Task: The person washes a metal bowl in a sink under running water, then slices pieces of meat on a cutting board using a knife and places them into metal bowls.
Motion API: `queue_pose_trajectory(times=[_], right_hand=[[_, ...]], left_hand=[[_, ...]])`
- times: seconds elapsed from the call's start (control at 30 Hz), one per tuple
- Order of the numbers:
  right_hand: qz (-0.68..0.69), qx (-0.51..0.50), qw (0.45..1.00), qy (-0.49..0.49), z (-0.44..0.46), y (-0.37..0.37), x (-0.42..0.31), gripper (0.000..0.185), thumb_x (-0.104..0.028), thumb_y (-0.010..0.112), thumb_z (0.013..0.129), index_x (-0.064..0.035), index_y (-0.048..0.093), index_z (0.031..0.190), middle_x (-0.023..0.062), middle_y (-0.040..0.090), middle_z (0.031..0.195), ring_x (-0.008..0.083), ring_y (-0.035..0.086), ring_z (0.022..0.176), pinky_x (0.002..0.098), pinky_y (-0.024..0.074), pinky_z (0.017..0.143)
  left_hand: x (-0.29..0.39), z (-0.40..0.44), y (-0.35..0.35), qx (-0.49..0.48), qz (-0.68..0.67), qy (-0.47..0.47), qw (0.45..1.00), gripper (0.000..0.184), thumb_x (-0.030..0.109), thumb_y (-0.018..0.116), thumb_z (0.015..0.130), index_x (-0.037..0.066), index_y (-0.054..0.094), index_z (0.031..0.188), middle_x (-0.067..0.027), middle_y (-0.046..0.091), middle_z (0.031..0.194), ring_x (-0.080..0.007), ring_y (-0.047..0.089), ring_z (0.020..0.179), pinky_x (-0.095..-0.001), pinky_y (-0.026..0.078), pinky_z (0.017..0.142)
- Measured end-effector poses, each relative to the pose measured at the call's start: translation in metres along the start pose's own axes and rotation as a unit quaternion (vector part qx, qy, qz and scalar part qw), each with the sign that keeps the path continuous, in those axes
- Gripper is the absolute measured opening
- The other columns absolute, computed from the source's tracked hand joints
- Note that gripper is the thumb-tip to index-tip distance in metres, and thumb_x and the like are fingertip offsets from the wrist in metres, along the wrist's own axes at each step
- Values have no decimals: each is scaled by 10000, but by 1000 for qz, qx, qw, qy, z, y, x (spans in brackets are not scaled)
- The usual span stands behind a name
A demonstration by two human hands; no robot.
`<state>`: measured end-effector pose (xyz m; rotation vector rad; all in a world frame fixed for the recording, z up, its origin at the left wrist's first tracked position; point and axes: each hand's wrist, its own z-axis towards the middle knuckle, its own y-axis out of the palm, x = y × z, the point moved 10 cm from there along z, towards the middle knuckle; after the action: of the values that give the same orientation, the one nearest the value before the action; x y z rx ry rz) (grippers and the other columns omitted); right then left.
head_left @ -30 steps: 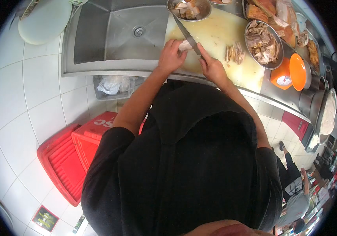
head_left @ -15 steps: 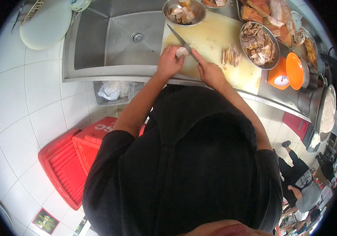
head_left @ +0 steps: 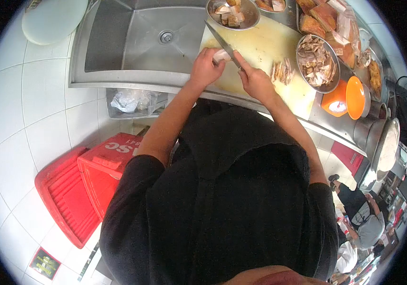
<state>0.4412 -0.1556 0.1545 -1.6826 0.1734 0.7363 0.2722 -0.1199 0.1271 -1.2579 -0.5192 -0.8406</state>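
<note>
On the pale cutting board point(head_left: 243, 42), my left hand point(head_left: 206, 68) is closed around a pale piece of meat point(head_left: 221, 56). My right hand point(head_left: 256, 81) grips the handle of a long knife point(head_left: 220, 40), whose blade lies across or against that piece and points up and left. A small row of sliced meat point(head_left: 282, 71) rests on the board right of my right hand. Beside it is a metal bowl of sliced meat point(head_left: 316, 64). Another metal bowl point(head_left: 233, 14) with meat chunks stands at the board's top edge.
A steel sink point(head_left: 166, 52) lies to the left. Right of the board are an orange scale point(head_left: 335, 102), an orange dish point(head_left: 355, 98) and stacked pots point(head_left: 367, 134). Large meat pieces point(head_left: 324, 16) fill the top right. Red crates point(head_left: 70, 190) stand below left. Another person point(head_left: 367, 228) is at lower right.
The view has shifted and turned slightly. My hands keep hold of the meat and the knife, with only small movement of the blade. The people in the background have changed position.
</note>
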Motion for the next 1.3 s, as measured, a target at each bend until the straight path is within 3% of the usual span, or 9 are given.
queue_pose_trajectory(times=[0.5,0.6,0.77,0.8,0.9,1.0,1.1,1.2,1.3], right_hand=[[19,-13,1000,6,5,-7,-5,738,-123,638,982,-305,332,1629,300,689,801,487,688,740,580,534,682],[14,-37,999,10,0,-7,-6,732,-124,631,985,-305,332,1628,304,689,810,491,689,759,581,536,701],[10,-56,998,21,-1,-8,-13,732,-121,630,985,-306,334,1628,305,695,833,497,684,763,576,537,718],[11,-49,999,18,-1,-8,-11,733,-122,630,986,-310,333,1629,305,693,828,497,682,757,574,535,717],[10,-43,999,16,-2,-5,-6,725,-144,624,989,-318,330,1629,301,694,824,495,682,756,579,539,722],[0,-74,997,35,-1,-6,-7,702,-181,605,996,-316,328,1627,293,705,845,489,692,790,593,555,750],[-8,-109,992,59,1,-16,-13,691,-175,593,1002,-307,330,1627,298,709,879,487,696,830,586,557,790],[-9,-139,988,60,-3,-21,-17,686,-174,581,1006,-300,325,1630,302,712,904,483,701,861,576,556,828],[-19,-158,985,61,-6,-21,-22,681,-179,570,1010,-297,319,1631,305,713,919,481,703,873,569,557,848]], left_hand=[[-8,-1,-4,12,-14,-18,1000,353,194,817,825,40,700,1121,-147,675,978,-261,703,749,-389,579,707],[-15,-9,6,-51,-58,-88,993,331,184,814,839,34,704,1112,-150,684,991,-254,700,740,-387,576,704],[-24,-16,2,-32,-121,-98,987,320,137,794,858,27,693,1142,-155,693,1026,-249,698,797,-380,574,739],[-26,-16,-3,-26,-131,-108,985,323,127,790,860,29,691,1152,-155,694,1030,-251,698,811,-381,573,749],[-31,-10,-45,162,30,47,985,360,134,769,879,51,679,1218,-160,693,1048,-267,690,872,-388,562,805],[-82,-14,-10,27,-45,-153,987,396,139,736,894,76,669,1279,-169,701,1054,-296,683,904,-407,549,844],[-100,-15,-3,-5,-77,-206,976,420,150,713,900,91,661,1313,-183,710,1055,-308,681,941,-415,541,861],[-86,-18,-10,-23,-18,-180,983,443,154,714,893,73,649,1323,-185,712,1008,-318,687,926,-419,543,850],[-69,-27,-17,-84,5,-192,978,448,173,727,891,59,648,1317,-193,697,1080,-338,674,958,-423,543,863]])
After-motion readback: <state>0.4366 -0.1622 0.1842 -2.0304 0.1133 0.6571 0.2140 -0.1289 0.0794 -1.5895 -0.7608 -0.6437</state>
